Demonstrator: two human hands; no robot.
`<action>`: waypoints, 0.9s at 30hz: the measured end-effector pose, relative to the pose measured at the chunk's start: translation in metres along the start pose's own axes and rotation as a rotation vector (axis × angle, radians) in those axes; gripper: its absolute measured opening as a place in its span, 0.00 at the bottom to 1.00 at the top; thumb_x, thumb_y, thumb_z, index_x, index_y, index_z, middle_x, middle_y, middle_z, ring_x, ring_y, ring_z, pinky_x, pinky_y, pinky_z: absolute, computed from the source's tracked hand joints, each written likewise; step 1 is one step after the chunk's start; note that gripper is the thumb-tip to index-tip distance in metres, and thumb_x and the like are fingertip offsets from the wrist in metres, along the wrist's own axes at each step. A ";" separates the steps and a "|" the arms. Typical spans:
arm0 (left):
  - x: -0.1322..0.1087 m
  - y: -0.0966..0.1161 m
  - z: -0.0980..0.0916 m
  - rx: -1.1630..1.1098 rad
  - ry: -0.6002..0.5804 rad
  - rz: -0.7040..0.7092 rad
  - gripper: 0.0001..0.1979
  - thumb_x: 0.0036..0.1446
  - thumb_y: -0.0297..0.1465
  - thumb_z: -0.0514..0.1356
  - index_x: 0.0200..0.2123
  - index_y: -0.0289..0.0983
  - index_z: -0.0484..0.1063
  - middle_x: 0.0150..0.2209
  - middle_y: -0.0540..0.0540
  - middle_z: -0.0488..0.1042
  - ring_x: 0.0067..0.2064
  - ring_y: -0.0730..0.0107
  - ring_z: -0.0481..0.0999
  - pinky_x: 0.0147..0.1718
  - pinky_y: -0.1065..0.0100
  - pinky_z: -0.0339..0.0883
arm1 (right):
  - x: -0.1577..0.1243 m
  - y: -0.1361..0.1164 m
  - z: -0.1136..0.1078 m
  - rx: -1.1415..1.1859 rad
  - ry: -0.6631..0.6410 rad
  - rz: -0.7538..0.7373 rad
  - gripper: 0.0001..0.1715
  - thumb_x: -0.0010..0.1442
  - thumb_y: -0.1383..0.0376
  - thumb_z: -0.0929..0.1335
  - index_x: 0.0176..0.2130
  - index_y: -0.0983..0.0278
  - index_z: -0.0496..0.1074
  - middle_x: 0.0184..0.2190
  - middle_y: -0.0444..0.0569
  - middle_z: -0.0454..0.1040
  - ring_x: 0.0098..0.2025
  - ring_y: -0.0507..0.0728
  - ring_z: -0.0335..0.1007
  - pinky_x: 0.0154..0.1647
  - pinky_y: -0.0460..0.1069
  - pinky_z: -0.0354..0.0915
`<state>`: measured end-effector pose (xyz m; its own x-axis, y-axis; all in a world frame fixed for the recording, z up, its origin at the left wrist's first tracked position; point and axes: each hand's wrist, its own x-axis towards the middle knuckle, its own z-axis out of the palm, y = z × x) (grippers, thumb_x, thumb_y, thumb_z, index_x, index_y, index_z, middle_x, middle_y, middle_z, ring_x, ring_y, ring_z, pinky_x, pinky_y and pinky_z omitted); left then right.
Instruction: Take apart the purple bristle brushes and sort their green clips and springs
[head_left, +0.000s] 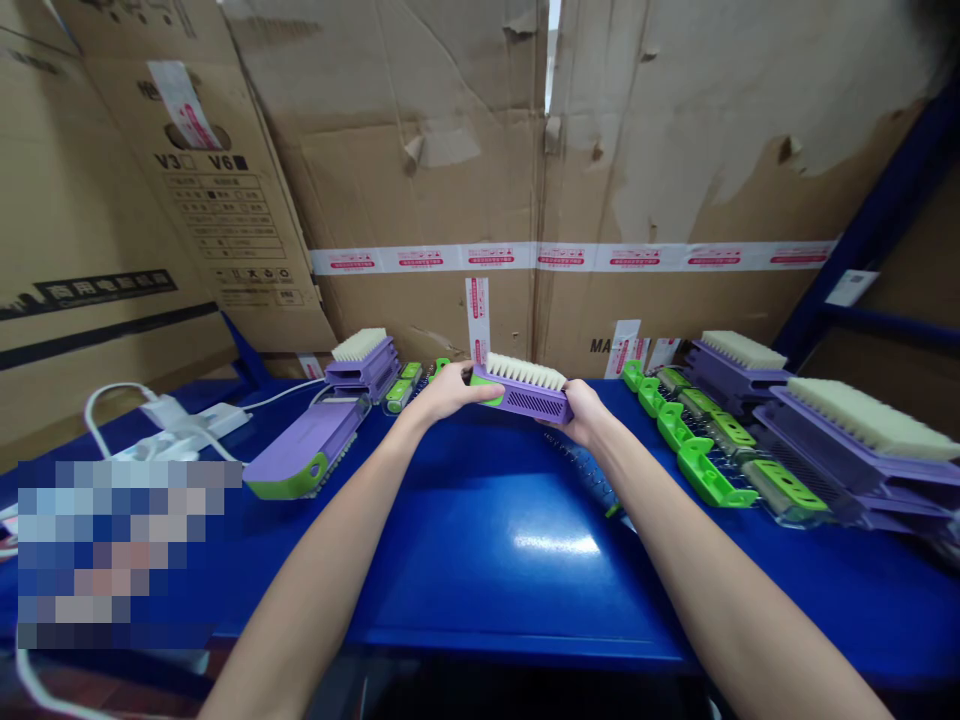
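Observation:
Between both hands, above the back of the blue table, is a purple brush (529,398) with pale bristles facing up and a green end on its left. My left hand (450,392) is closed around the green end. On the brush's right end, my right hand (583,408) is closed too, with its fingers partly hidden beneath. Under my right forearm lies a blurred piece with metal pins (589,470). To the left rests a purple and green brush (311,445), bristles down, in front of a purple brush body (361,360) with bristles up.
Purple brush parts with pale bristle blocks (874,415) are stacked at the right. Beside them run several green clips (682,430) and clear-and-green pieces (787,485). A white power strip (180,430) with cables lies left on the blue table (480,560). Cardboard (427,190) walls the back.

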<state>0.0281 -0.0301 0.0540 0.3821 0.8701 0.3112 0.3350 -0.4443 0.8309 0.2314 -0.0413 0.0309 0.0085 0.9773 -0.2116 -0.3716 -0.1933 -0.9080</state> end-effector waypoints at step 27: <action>0.001 0.004 0.008 0.099 0.035 0.087 0.31 0.37 0.41 0.69 0.45 0.32 0.69 0.44 0.40 0.75 0.46 0.57 0.74 0.48 0.59 0.65 | -0.004 -0.013 -0.012 -0.092 -0.119 0.219 0.13 0.58 0.67 0.59 0.39 0.60 0.70 0.33 0.48 0.75 0.36 0.54 0.71 0.45 0.56 0.68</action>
<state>0.0372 -0.0324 0.0538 0.3839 0.8337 0.3971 0.3860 -0.5355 0.7512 0.2477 -0.0441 0.0392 -0.1741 0.9136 -0.3675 -0.2666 -0.4030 -0.8755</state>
